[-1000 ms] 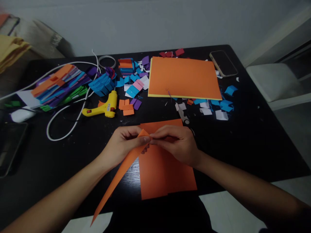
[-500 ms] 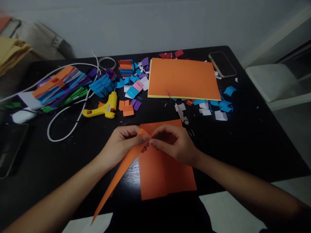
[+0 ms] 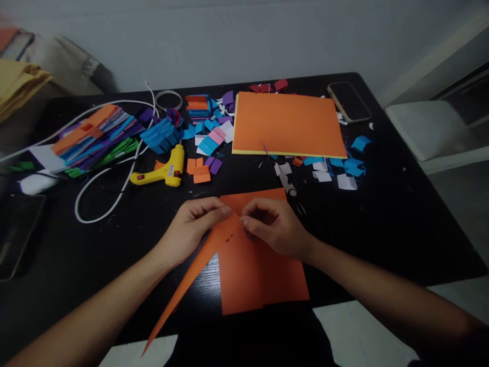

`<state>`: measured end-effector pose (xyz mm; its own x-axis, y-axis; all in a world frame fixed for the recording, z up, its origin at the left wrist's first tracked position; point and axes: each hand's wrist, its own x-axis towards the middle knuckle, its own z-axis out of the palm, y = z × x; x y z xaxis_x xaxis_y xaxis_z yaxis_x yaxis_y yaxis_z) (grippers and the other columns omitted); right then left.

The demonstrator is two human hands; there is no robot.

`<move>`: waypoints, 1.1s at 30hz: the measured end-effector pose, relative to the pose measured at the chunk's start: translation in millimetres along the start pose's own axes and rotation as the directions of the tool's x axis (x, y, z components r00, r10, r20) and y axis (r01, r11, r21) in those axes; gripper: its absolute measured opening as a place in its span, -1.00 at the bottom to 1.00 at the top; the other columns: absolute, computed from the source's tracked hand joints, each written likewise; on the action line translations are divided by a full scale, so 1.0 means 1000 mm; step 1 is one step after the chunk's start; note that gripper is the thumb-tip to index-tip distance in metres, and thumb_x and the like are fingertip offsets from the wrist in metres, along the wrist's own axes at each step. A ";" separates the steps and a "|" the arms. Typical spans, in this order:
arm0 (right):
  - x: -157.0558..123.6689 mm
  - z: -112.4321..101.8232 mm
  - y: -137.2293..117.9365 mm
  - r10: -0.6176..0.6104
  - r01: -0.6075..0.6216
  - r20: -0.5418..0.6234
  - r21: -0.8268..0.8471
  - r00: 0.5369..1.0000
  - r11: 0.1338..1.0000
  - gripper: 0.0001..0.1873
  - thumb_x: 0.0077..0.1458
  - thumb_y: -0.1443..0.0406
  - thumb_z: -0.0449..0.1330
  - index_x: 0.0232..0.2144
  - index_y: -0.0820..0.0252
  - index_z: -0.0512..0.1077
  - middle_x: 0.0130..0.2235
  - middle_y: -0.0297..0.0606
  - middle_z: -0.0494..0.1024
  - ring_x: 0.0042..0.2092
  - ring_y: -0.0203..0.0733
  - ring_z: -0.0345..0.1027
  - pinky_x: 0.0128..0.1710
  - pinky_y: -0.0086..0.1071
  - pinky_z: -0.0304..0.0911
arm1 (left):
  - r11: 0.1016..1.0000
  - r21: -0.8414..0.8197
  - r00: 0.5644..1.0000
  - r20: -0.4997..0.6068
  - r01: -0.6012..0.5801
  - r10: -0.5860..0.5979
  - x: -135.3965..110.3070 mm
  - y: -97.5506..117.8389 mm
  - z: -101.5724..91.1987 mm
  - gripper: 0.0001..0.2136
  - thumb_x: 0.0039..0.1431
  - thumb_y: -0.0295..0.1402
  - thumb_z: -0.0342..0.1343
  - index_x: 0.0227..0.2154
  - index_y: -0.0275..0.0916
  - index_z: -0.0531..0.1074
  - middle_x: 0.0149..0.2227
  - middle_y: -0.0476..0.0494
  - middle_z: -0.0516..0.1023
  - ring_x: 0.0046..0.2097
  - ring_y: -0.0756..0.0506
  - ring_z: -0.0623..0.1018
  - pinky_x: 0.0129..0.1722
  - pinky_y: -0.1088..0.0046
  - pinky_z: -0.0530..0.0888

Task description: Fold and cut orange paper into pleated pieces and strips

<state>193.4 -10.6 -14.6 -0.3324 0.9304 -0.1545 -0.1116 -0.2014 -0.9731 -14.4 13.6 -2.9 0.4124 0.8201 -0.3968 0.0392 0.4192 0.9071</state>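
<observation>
An orange paper strip (image 3: pixel 191 271), long and narrowing to a point near the table's front edge, hangs from my left hand (image 3: pixel 190 224). The left thumb and fingers pinch its upper end. Just to the right, my right hand (image 3: pixel 275 225) has thumb and fingertips closed on the tip of the same strip. Below both hands lie flat orange paper sheets (image 3: pixel 242 280), partly overlapping on the black table. Part of the strip's upper end is hidden behind the fingers.
A yellow glue gun (image 3: pixel 166 171) lies beyond my left hand, near a looped white cable (image 3: pixel 77 204). Orange and yellow sheets (image 3: pixel 290 122) are stacked farther back. Scissors (image 3: pixel 290 188) lie beyond my right hand. Folded paper pieces (image 3: pixel 160 135) and a phone (image 3: pixel 349 101) are also there.
The strip's upper end has turned, so more of its face shows between my hands. My right hand has shifted slightly right, and the left fingertips have changed their hold.
</observation>
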 end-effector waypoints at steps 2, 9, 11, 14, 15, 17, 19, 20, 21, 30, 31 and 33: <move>0.001 0.000 0.000 0.004 -0.004 0.002 0.002 1.000 1.000 -0.84 0.14 0.27 0.33 -0.42 0.20 0.46 -0.52 -0.43 0.45 -0.51 -0.37 0.31 -0.49 -0.46 0.25 | 1.000 0.009 0.999 -0.039 -0.026 0.026 0.000 -0.001 -0.002 -0.81 0.22 -0.22 0.31 -0.41 -0.24 0.62 -0.50 0.00 0.55 -0.48 0.04 0.45 -0.49 0.58 0.34; 0.002 -0.002 0.001 -0.012 0.012 -0.013 -0.026 1.000 1.000 -0.83 0.15 0.24 0.31 -0.43 0.19 0.46 -0.53 -0.42 0.45 -0.51 -0.36 0.31 -0.50 -0.46 0.24 | 0.994 0.059 0.993 -0.072 -0.087 0.092 0.001 -0.003 -0.001 -0.79 0.23 -0.21 0.30 -0.42 -0.25 0.61 -0.53 0.02 0.47 -0.49 0.06 0.36 -0.49 0.57 0.26; 0.003 -0.003 0.001 -0.030 0.030 -0.018 -0.034 0.999 0.999 -0.83 0.16 0.24 0.30 -0.43 0.19 0.46 -0.52 -0.41 0.45 -0.51 -0.36 0.31 -0.50 -0.47 0.24 | 0.996 0.058 0.996 -0.049 -0.067 0.070 0.002 -0.003 -0.002 -0.78 0.21 -0.19 0.32 -0.39 -0.25 0.62 -0.51 0.02 0.48 -0.48 0.05 0.37 -0.47 0.57 0.27; 0.003 -0.003 0.001 -0.040 0.039 -0.022 -0.043 0.999 0.998 -0.83 0.15 0.24 0.29 -0.44 0.19 0.46 -0.52 -0.41 0.45 -0.50 -0.36 0.31 -0.50 -0.46 0.24 | 0.997 0.053 0.997 -0.050 -0.061 0.064 0.002 -0.001 -0.001 -0.78 0.15 -0.19 0.37 -0.42 -0.26 0.62 -0.50 -0.01 0.53 -0.47 0.04 0.40 -0.45 0.56 0.29; 0.004 -0.003 0.001 -0.039 0.037 -0.022 -0.045 0.999 0.998 -0.83 0.15 0.25 0.29 -0.44 0.19 0.45 -0.53 -0.41 0.45 -0.51 -0.36 0.31 -0.50 -0.46 0.24 | 0.997 0.052 0.996 -0.056 -0.065 0.068 0.002 0.000 -0.001 -0.78 0.13 -0.20 0.38 -0.44 -0.27 0.61 -0.50 -0.01 0.54 -0.47 0.04 0.40 -0.45 0.57 0.29; 0.004 -0.003 0.001 -0.030 0.029 -0.023 -0.051 0.999 0.998 -0.83 0.13 0.26 0.29 -0.46 0.18 0.44 -0.54 -0.42 0.43 -0.52 -0.35 0.30 -0.50 -0.46 0.22 | 0.996 0.054 0.995 -0.064 -0.072 0.075 0.002 0.001 0.000 -0.78 0.11 -0.20 0.40 -0.45 -0.27 0.62 -0.51 -0.01 0.55 -0.47 0.04 0.42 -0.45 0.57 0.30; 0.005 -0.003 0.000 -0.018 0.017 -0.016 -0.058 1.000 0.998 -0.84 0.11 0.28 0.28 -0.47 0.17 0.42 -0.55 -0.43 0.42 -0.52 -0.35 0.28 -0.50 -0.45 0.21 | 0.996 0.062 0.995 -0.068 -0.072 0.076 0.003 0.001 0.002 -0.77 0.10 -0.20 0.41 -0.46 -0.27 0.62 -0.51 -0.02 0.56 -0.47 0.03 0.43 -0.45 0.56 0.31; 0.005 -0.004 -0.001 -0.010 0.010 -0.008 -0.058 1.000 0.998 -0.85 0.11 0.29 0.27 -0.47 0.17 0.42 -0.55 -0.43 0.42 -0.52 -0.34 0.29 -0.50 -0.45 0.21 | 0.995 0.067 0.995 -0.068 -0.072 0.076 0.003 0.001 0.003 -0.77 0.09 -0.19 0.41 -0.46 -0.27 0.63 -0.51 -0.03 0.57 -0.47 0.03 0.43 -0.45 0.56 0.32; 0.005 -0.004 -0.001 -0.004 0.004 0.001 -0.053 1.000 0.999 -0.85 0.12 0.28 0.27 -0.47 0.17 0.41 -0.54 -0.43 0.42 -0.51 -0.34 0.29 -0.49 -0.44 0.22 | 0.995 0.073 0.995 -0.067 -0.072 0.077 0.003 0.001 0.004 -0.76 0.09 -0.18 0.41 -0.46 -0.27 0.63 -0.51 -0.03 0.57 -0.47 0.03 0.43 -0.45 0.56 0.32; 0.005 -0.003 -0.001 -0.022 0.024 0.015 -0.118 1.000 0.993 -0.78 0.20 0.18 0.28 -0.42 0.17 0.45 -0.52 -0.42 0.41 -0.49 -0.33 0.26 -0.49 -0.43 0.16 | 0.982 0.146 0.992 -0.020 -0.122 0.126 0.001 0.000 0.007 -0.76 0.18 -0.18 0.33 -0.45 -0.27 0.61 -0.52 -0.03 0.55 -0.48 0.02 0.43 -0.45 0.55 0.36; 0.006 -0.004 -0.002 -0.050 0.047 -0.015 -0.132 0.999 0.990 -0.79 0.21 0.18 0.27 -0.41 0.17 0.45 -0.51 -0.42 0.41 -0.48 -0.33 0.26 -0.48 -0.43 0.17 | 0.980 0.156 0.992 -0.017 -0.123 0.127 0.001 0.000 0.006 -0.75 0.18 -0.18 0.33 -0.46 -0.27 0.60 -0.55 -0.01 0.51 -0.50 0.04 0.40 -0.47 0.56 0.33; 0.010 -0.008 -0.004 -0.112 0.095 -0.102 -0.155 0.988 0.983 -0.78 0.21 0.18 0.27 -0.42 0.16 0.45 -0.50 -0.41 0.42 -0.47 -0.32 0.28 -0.47 -0.43 0.20 | 0.981 0.159 0.994 0.000 -0.112 0.113 0.001 0.002 0.003 -0.75 0.18 -0.19 0.33 -0.48 -0.28 0.58 -0.55 0.00 0.50 -0.50 0.05 0.41 -0.47 0.57 0.33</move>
<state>198.2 1.7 -13.7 -0.2202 0.9735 -0.0611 0.0034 -0.0619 -0.9981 -11.5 14.2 -1.6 0.4143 0.8621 -0.2918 0.1375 0.2576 0.9564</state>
